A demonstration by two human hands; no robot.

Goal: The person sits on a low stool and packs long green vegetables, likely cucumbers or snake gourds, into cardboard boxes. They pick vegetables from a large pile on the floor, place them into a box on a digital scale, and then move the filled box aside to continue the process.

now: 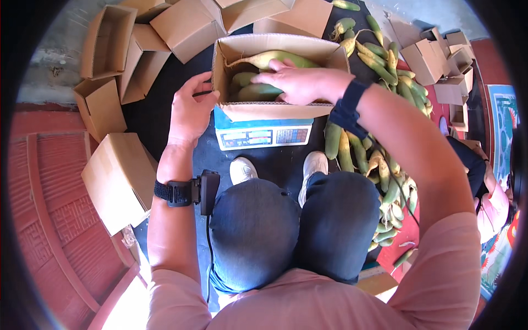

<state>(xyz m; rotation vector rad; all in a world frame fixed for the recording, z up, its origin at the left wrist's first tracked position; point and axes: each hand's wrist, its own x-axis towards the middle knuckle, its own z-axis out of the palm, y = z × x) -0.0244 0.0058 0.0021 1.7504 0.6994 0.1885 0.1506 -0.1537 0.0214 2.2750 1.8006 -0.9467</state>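
Observation:
An uncovered cardboard box (284,110) sits on a white and blue digital weighing scale (264,136) before my feet. Inside it lie several green radishes; one long radish (264,60) with a pale, rooted tip rests along the far wall. My right hand (288,80) reaches into the box with fingers spread over the radishes, touching a green radish (260,92) near the front wall. It hides part of the contents. Outside the box, my left hand (194,105) is at the left wall, fingers apart, thumb by the near corner.
Cardboard boxes (187,31) stand behind and left of the scale, one box (119,177) near my left forearm. A long heap of radishes (387,173) runs along my right side. More boxes (429,62) and a seated person (491,206) are farther right.

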